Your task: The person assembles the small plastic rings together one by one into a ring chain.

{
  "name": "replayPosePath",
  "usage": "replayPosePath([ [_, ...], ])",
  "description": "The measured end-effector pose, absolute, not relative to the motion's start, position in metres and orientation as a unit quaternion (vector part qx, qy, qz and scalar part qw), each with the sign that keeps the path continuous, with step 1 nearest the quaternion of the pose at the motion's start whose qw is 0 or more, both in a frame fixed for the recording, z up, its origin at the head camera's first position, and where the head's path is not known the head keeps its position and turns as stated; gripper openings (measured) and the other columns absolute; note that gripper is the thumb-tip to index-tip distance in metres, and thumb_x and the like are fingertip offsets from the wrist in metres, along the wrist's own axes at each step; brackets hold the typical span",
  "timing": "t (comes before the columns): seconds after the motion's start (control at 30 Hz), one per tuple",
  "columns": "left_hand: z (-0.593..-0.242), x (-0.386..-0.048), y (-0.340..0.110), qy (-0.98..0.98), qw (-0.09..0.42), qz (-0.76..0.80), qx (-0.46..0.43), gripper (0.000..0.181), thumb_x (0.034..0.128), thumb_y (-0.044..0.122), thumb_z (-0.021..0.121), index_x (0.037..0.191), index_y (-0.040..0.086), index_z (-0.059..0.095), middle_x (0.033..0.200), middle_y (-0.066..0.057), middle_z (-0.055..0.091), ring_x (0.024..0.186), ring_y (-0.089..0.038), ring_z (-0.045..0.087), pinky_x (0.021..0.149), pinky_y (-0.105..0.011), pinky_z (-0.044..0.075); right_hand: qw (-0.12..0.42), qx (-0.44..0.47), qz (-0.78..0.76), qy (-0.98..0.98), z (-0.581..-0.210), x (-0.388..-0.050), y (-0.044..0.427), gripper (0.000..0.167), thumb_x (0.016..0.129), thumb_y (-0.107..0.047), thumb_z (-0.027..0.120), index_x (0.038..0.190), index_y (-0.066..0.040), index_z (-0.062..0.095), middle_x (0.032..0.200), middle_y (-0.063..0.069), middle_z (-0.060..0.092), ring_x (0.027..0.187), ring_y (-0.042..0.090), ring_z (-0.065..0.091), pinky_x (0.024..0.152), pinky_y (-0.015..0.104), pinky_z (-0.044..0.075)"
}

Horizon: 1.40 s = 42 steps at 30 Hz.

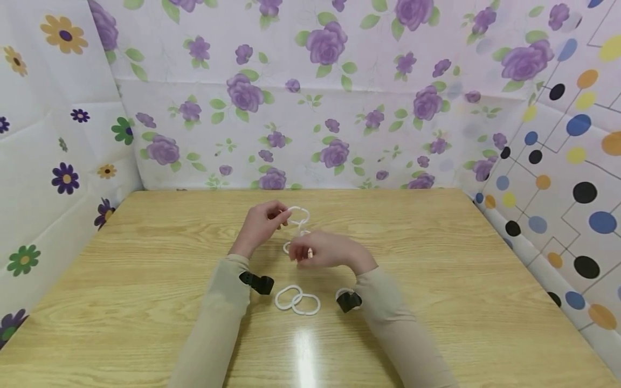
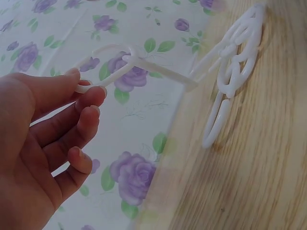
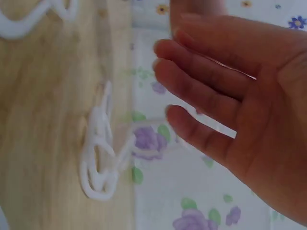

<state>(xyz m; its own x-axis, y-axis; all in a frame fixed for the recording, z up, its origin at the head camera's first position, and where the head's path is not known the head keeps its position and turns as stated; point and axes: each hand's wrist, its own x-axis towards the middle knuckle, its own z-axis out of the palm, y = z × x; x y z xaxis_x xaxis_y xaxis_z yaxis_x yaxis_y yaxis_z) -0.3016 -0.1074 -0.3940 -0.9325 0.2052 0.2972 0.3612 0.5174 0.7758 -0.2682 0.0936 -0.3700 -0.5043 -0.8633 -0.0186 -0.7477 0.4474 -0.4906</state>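
Note:
Between thumb and index finger, my left hand [image 1: 262,223] [image 2: 53,124] pinches a white ring [image 1: 299,209] [image 2: 115,75], lifted and linked to another ring in a chain. The rest of the chain [image 2: 235,57] [image 3: 98,153] lies bunched on the table, partly behind my right hand in the head view. My right hand [image 1: 325,250] [image 3: 240,96] hovers nearer the front, fingers relaxed and slightly bent, holding nothing in the right wrist view. Two linked white rings [image 1: 289,297] lie on the table between my forearms.
Another white ring [image 1: 343,291] lies by my right wrist, partly hidden under the black wrist camera [image 1: 349,302]. The wooden table [image 1: 145,258] ends at a flowered cloth [image 1: 204,134] behind, with patterned cloths on both sides.

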Motion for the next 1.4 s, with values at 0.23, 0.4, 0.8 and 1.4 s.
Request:
replayPosePath([
  [0.23, -0.395, -0.301, -0.108, -0.870, 0.079, -0.456, -0.171, 0.019, 0.0968, 0.026, 0.061, 0.098, 0.010, 0.069, 0.082, -0.010, 0.070, 0.072, -0.019, 0.062, 0.067, -0.028, 0.050, 0.256, -0.494, -0.158, 0.816, -0.383, -0.255, 0.073, 0.042, 0.080, -0.007, 0.074, 0.119, -0.007, 0.058, 0.110, 0.007, 0.062, 0.100, 0.018, 0.057, 0.088, 0.022, 0.046],
  [0.4, -0.394, -0.299, -0.109, -0.871, 0.064, -0.453, -0.178, 0.020, 0.0973, 0.026, 0.060, 0.100, 0.009, 0.069, 0.082, -0.011, 0.069, 0.072, -0.019, 0.062, 0.067, -0.028, 0.050, 0.265, -0.515, -0.112, 0.808, -0.392, -0.251, 0.064, 0.054, 0.073, -0.009, 0.079, 0.121, -0.009, 0.056, 0.114, 0.006, 0.057, 0.101, 0.013, 0.053, 0.091, 0.018, 0.042],
  [0.8, -0.392, -0.300, -0.108, -0.875, 0.053, -0.446, -0.183, 0.021, 0.0973, 0.027, 0.060, 0.098, 0.008, 0.069, 0.082, -0.013, 0.069, 0.070, -0.020, 0.060, 0.064, -0.029, 0.048, 0.285, -0.512, -0.107, 0.803, -0.397, -0.254, 0.063, 0.036, 0.077, -0.003, 0.073, 0.108, -0.010, 0.057, 0.091, -0.003, 0.053, 0.081, 0.005, 0.046, 0.075, 0.014, 0.037],
  [1.4, -0.395, -0.301, -0.105, -0.876, 0.036, -0.442, -0.189, 0.020, 0.0966, 0.025, 0.061, 0.097, 0.007, 0.069, 0.079, -0.010, 0.068, 0.073, -0.027, 0.063, 0.063, -0.028, 0.047, 0.165, -0.483, -0.196, 0.837, -0.377, -0.277, 0.105, 0.008, 0.097, -0.016, 0.057, 0.092, -0.013, 0.062, 0.079, -0.005, 0.058, 0.072, 0.002, 0.048, 0.068, 0.018, 0.041],
])
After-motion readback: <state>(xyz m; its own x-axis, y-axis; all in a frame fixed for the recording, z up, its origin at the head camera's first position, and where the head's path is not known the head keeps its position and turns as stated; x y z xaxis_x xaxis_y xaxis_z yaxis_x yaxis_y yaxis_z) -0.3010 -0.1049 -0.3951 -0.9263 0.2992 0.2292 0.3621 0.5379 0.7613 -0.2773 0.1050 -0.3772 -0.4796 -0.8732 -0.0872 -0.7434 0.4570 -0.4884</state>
